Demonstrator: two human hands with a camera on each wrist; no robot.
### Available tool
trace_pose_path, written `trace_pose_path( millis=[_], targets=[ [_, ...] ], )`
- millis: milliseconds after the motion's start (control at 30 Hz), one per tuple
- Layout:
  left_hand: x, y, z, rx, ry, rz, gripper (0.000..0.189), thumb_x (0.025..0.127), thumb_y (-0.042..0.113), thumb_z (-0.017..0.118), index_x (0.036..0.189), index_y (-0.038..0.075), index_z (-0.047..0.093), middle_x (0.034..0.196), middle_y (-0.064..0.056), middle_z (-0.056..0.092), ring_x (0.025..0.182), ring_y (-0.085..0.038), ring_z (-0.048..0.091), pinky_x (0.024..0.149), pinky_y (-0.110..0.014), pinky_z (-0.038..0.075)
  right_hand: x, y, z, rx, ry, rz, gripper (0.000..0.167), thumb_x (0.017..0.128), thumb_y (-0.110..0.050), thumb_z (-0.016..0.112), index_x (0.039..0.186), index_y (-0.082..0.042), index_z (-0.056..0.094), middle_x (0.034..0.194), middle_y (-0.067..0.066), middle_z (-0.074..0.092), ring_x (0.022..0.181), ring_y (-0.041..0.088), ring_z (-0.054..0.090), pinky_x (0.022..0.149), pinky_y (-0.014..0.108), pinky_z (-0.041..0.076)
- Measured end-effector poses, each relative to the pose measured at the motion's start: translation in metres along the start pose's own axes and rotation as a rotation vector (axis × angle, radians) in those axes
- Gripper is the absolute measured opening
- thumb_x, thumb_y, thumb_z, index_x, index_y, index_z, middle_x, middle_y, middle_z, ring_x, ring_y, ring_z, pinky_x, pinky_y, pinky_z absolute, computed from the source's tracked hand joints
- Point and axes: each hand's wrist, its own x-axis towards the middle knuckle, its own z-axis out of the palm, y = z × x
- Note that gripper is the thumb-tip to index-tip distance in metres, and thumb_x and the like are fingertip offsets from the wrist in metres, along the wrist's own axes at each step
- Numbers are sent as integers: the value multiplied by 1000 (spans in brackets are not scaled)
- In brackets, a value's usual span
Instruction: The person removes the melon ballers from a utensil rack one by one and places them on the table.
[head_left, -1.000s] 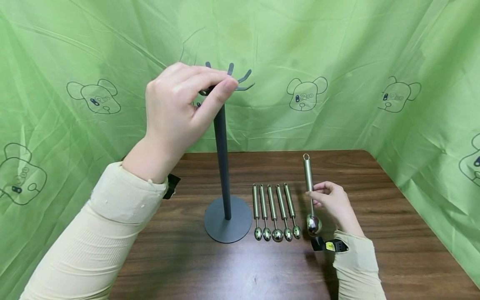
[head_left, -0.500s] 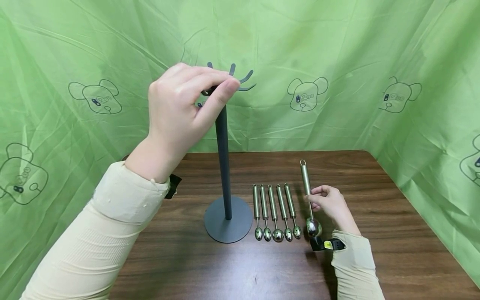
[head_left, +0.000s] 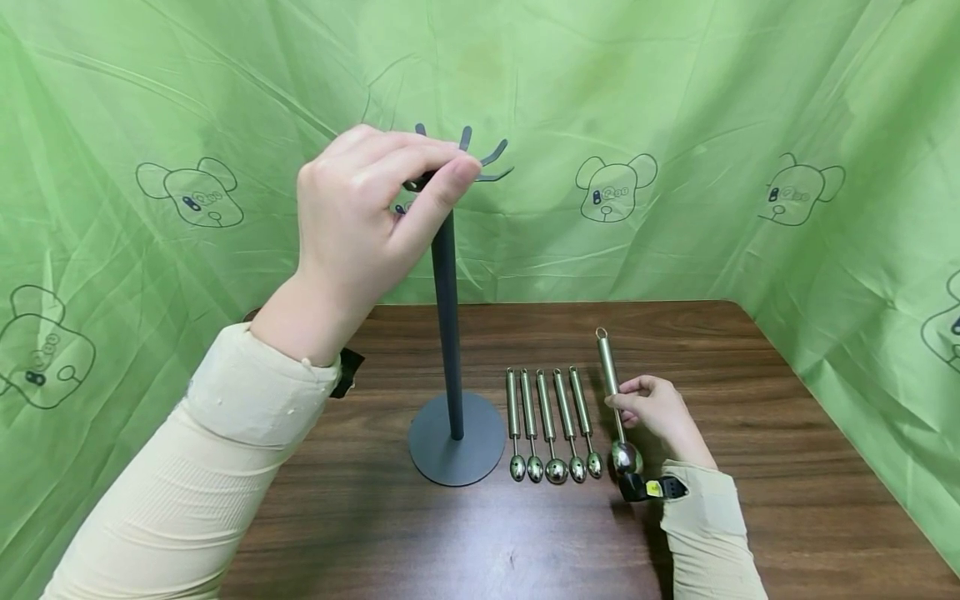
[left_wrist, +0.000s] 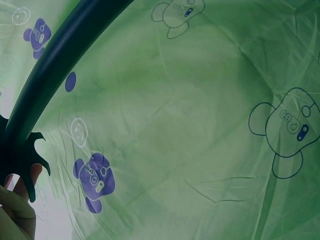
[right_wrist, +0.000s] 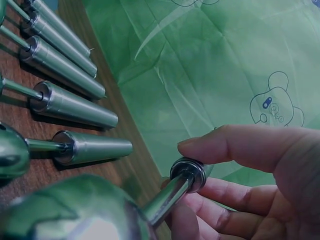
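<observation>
A dark grey stand (head_left: pixel 447 317) with hooks at its top rises from a round base (head_left: pixel 455 437) on the wooden table (head_left: pixel 750 400). My left hand (head_left: pixel 367 217) grips the hooked top; in the left wrist view the pole (left_wrist: pixel 55 75) and the fingertips (left_wrist: pixel 17 200) show. My right hand (head_left: pixel 654 408) pinches a large steel scoop (head_left: pixel 613 392) by its handle, bowl end (head_left: pixel 626 456) down on the table, ring end tilted up. In the right wrist view the fingers (right_wrist: pixel 250 150) are curled round its handle (right_wrist: pixel 187 175).
Several smaller steel scoops (head_left: pixel 551 425) lie in a row between the stand's base and my right hand, also seen in the right wrist view as scoops (right_wrist: pixel 65 100). A green printed sheet (head_left: pixel 675 125) closes in the back and sides. Bare table lies in front.
My right hand has drawn the large scoop slightly nearer and left, its ring end dropping lower. My left hand stays on the stand's top.
</observation>
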Motion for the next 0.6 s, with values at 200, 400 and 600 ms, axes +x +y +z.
trace_pose_path(
  millis=[200, 400, 600],
  targets=[
    [0, 0, 0, -3, -3, 1, 20, 91, 26, 67, 88, 12, 81, 88, -3, 78, 76, -24, 70, 68, -40, 54, 2, 4, 1, 16, -12, 7, 37, 86, -9, 72, 109, 14, 56, 76, 3, 67, 60, 10, 63, 61, 27, 59],
    [-1, 0, 0, -2, -1, 0, 20, 91, 26, 67, 88, 12, 81, 88, -3, 78, 77, -24, 70, 68, -40, 54, 4, 8, 3, -4, -13, 21, 35, 86, -10, 71, 108, 14, 57, 75, 4, 67, 61, 11, 64, 61, 27, 59],
    [-1, 0, 0, -3, 4, 2, 20, 91, 26, 67, 88, 12, 81, 88, -3, 78, 76, -24, 70, 67, -40, 54, 6, 11, 3, -14, -22, 30, 34, 86, -10, 71, 106, 14, 57, 76, 4, 66, 62, 11, 63, 61, 27, 59]
  ],
)
